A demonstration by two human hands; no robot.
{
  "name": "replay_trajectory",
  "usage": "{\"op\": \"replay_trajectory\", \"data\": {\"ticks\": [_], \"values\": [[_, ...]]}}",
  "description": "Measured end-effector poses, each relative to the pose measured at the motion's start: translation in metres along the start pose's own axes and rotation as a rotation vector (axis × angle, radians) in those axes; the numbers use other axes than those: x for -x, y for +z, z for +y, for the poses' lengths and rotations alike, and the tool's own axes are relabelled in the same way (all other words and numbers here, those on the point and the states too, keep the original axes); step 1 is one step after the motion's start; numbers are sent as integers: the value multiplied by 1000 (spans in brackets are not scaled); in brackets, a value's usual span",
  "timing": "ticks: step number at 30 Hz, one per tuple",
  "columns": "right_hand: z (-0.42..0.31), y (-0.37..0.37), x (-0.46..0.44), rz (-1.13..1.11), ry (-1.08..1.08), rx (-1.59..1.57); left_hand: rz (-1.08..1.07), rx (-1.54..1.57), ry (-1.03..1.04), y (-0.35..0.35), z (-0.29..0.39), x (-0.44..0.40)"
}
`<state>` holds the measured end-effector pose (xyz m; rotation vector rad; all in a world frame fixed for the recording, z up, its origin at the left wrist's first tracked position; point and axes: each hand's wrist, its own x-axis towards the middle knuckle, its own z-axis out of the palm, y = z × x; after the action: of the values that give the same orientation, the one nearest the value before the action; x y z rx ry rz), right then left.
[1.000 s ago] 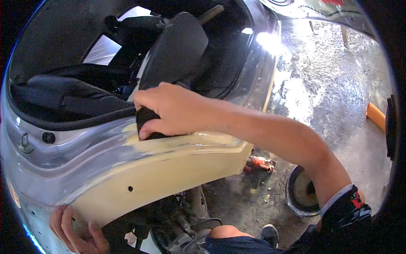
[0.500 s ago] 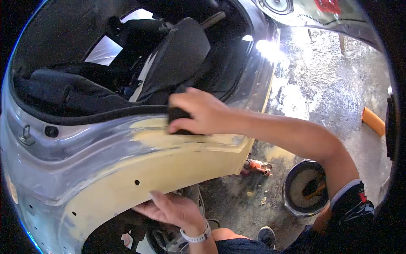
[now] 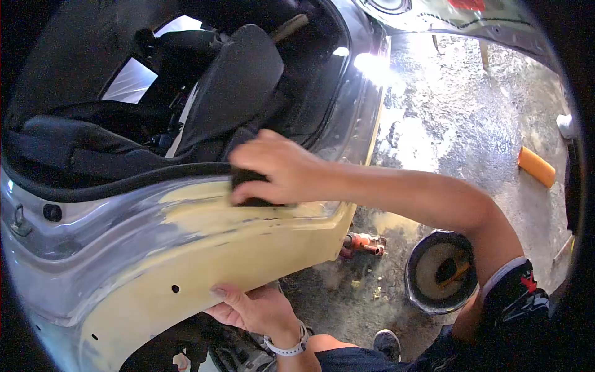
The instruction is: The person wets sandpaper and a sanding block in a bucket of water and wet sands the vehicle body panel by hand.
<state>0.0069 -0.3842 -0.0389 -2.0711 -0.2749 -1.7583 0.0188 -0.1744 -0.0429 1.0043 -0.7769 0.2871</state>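
My right hand [image 3: 279, 170] grips a black sanding block [image 3: 253, 186], pressed against the upper part of a car's rear side panel [image 3: 248, 248], just below the window opening. The panel is coated in pale yellow filler, with bare grey metal and streaks around it. My left hand [image 3: 263, 310], with a white wristband [image 3: 288, 348], is at the wheel arch edge. Its thumb lies toward the panel face and its fingers are loosely stretched beside the lip, holding nothing that I can see; the fingertips are partly hidden.
A dark seat [image 3: 238, 87] shows inside the car. On the wet floor [image 3: 446, 124] stand a black bucket [image 3: 411, 279] with a tool inside, an orange-red jack-like part [image 3: 369, 243] and an orange cylinder [image 3: 536, 167]. My shoe [image 3: 387, 344] is below.
The view has shifted, moving the car leftward in the picture. My left hand has come right along the arch edge and nearer the panel. The sanding block stays near the same spot.
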Motion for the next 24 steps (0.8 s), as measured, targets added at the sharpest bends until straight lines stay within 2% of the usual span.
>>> {"op": "replay_trajectory", "data": {"ticks": [2, 5, 10, 13, 17, 20, 24], "values": [[-15, 7, -42, 16, -133, -17, 1, -8, 15, 0, 0, 1], [-16, 4, -38, -51, -50, -24, 0, 22, 23, 1, -1, 0], [3, -20, 42, -91, 197, 40, -14, -2, -5, 0, 4, 1], [-2, -12, 10, -40, 56, 47, -27, -17, -22, -2, 2, 1], [-35, 19, -83, -3, -202, -11, -38, 18, 0, -4, 0, 1], [-44, 23, -101, -65, -198, 5, -59, 19, 15, -4, 1, -1], [-18, 0, -33, -69, -39, 104, -104, -13, -22, -10, 4, 0]]}}
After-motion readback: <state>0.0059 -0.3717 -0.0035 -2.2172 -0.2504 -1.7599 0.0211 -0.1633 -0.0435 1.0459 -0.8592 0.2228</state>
